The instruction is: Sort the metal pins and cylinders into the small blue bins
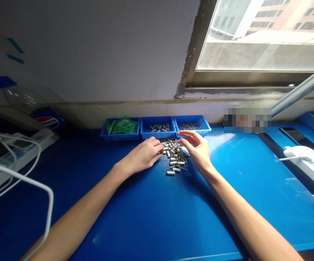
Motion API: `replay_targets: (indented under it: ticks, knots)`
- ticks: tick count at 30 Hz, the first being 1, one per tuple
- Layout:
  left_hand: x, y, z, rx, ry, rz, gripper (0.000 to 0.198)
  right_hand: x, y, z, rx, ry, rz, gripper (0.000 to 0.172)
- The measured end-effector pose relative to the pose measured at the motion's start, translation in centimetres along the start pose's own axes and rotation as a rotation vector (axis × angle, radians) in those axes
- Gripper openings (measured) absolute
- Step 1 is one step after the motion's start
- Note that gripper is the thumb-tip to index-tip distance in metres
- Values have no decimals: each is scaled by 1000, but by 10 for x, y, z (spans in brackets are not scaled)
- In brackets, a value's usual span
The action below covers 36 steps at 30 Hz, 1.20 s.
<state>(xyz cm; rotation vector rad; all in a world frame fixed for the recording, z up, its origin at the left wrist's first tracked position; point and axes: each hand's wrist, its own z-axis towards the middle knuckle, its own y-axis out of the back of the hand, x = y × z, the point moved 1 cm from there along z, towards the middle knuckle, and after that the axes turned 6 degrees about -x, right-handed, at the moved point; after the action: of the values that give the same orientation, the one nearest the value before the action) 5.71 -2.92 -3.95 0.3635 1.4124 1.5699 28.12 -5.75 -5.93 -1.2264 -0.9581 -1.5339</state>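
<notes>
A loose pile of small metal parts (174, 154) lies on the blue tabletop (146, 206), mixing short silvery cylinders with thin brass-coloured pins. At the pile's left edge, my left hand (146, 154) has its fingers curled and closed, tips down among the parts. Whatever those fingertips pinch is too small to make out. My right hand (196, 148) hovers at the pile's right side, thumb and fingers apart and pointing left, with nothing clearly visible between them. A silvery cylinder (170, 173) sits at the near end of the pile.
Behind the pile stand three blue bins: one with green plastic bags (122, 125), one with silvery cylinders (160, 127), one with thin pins (189, 126). Power strips (313, 165) lie right and left. A white cable (49, 203) crosses the left foreground. A Pepsi bottle (48, 117) stands far left.
</notes>
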Motion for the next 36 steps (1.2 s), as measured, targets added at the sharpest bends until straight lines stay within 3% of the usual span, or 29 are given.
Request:
replay_targets:
  ticks: [5,8,10,15,25,32,36]
  knots:
    - [-1,12,2,-236,134,-227,3,1,0,-1,43,-40,24,20]
    - [-4,14,3,-412,214,-351,12,4,-1,-2,112,-83,49,24]
    - [-5,12,4,-466,244,-394,17,6,-2,-3,178,-121,73,28]
    - [-8,7,4,-456,269,-448,19,7,-3,-6,298,-183,131,39]
    - [-12,7,5,-407,262,-463,17,6,-7,-9,337,-258,195,30]
    - [-12,3,5,-421,248,-419,13,5,-5,-7,322,-250,148,32]
    - [-12,3,3,-420,240,-241,7,3,-2,-2,188,-197,78,27]
